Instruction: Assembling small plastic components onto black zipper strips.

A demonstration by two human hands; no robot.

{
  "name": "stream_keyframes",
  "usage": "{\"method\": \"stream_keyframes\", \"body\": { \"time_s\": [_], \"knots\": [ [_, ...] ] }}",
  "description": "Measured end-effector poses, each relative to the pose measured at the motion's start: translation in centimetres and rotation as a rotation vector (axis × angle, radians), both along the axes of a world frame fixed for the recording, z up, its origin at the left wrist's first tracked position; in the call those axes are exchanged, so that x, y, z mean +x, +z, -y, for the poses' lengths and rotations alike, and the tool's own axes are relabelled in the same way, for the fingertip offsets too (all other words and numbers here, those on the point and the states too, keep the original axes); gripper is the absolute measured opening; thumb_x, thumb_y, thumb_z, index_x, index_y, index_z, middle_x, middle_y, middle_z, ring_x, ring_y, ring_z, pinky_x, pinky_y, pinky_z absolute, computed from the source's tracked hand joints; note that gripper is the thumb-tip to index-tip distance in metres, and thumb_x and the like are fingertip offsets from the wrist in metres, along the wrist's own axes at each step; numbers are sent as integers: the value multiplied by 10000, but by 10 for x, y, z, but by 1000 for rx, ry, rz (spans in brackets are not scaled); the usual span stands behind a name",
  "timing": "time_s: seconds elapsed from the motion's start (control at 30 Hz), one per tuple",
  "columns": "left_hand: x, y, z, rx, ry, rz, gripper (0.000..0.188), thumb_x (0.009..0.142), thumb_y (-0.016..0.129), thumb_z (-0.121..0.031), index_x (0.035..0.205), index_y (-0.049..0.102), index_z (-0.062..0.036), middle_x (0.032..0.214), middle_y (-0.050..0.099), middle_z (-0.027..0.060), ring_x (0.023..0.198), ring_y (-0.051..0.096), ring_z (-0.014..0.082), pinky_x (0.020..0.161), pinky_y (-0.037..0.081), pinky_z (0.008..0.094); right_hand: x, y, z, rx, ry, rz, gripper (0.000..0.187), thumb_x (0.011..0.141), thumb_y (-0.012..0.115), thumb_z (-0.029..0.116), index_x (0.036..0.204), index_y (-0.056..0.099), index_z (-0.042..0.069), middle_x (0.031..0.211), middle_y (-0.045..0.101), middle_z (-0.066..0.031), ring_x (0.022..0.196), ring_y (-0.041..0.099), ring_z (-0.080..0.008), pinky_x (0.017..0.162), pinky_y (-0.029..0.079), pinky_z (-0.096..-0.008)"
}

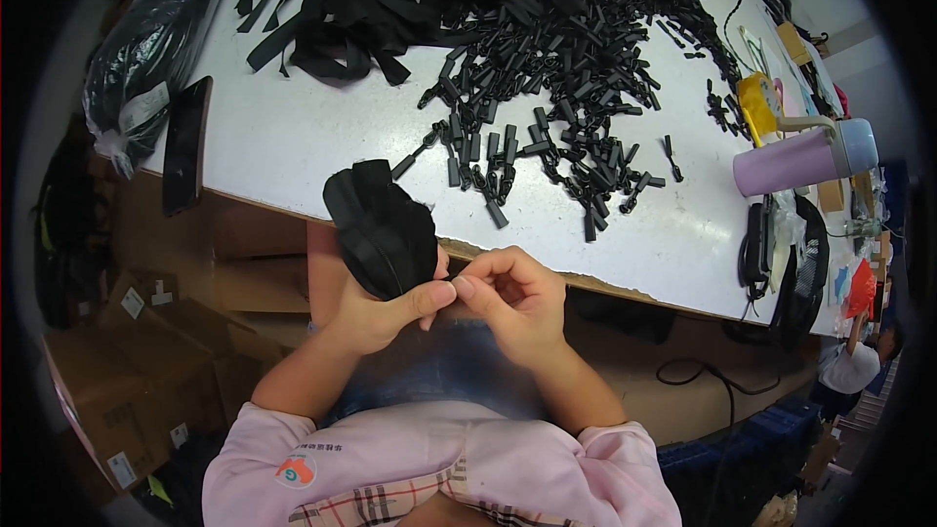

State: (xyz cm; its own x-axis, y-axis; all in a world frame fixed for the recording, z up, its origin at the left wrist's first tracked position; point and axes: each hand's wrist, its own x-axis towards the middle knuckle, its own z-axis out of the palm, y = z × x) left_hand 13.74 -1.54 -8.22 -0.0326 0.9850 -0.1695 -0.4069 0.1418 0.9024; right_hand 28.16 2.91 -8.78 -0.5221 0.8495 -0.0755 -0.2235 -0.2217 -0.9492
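My left hand (376, 320) is closed round a folded bundle of black fabric strips (384, 239), held over the table's near edge. Beside it, my right hand (517, 308) is pinched, thumb against forefinger, close to the left thumb tip. A small dark bit shows between the fingertips, too small and covered to name. On the white table (293, 137) beyond lies a wide heap of black zipper pulls (576, 68), with several scattered toward me. More black fabric strips (361, 0) are piled at the far left.
A dark flat phone-like slab (187, 146) and a black plastic bag (146, 68) lie at the left edge. To the right are a lilac bottle (791, 161), a yellow object (758, 102) and black straps (800, 273). Cardboard boxes (137, 381) stand on the lower left.
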Motion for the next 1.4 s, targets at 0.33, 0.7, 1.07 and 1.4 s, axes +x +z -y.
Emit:
{"method": "stream_keyframes", "body": {
  "time_s": [0.33, 0.7, 1.07, 1.4],
  "knots": [
    [8, -8, 4, 522, 122, -798, 241, 623, 610, -40, 860, 567, -46, 802, 530, 79, 722, 524, 190, 603, 417, 263, 3, -5, -1, 298, -15, 152, 68, 785, 519, 28, 807, 547, -29, 642, 535, -19, 501, 449, -28, 430, 350, -162],
    [10, -11, 1, 0, 297, -121, 167, 782, 582, -139, 882, 529, -16, 834, 526, 18, 767, 480, 90, 691, 394, 221, 1, 6, -50, 1289, -285, 904, 209, 635, 616, 46, 842, 589, 53, 790, 520, -64, 637, 475, -198, 511, 398, -277],
    [17, -6, -3, -53, 167, -64, 159, 770, 562, -73, 911, 535, -5, 854, 543, 21, 766, 487, 83, 680, 402, 220, 20, 3, -51, 972, -260, 723, 217, 631, 611, -27, 834, 541, 5, 740, 518, -77, 632, 513, -185, 539, 436, -270],
    [24, -1, -4, 138, 139, -306, 170, 757, 579, -35, 921, 547, -6, 857, 559, 29, 779, 515, 84, 682, 429, 214, 19, 18, -24, 622, -74, 252, 139, 682, 592, -50, 813, 600, -3, 725, 551, -61, 546, 524, -79, 464, 406, -181]
  ]
}}
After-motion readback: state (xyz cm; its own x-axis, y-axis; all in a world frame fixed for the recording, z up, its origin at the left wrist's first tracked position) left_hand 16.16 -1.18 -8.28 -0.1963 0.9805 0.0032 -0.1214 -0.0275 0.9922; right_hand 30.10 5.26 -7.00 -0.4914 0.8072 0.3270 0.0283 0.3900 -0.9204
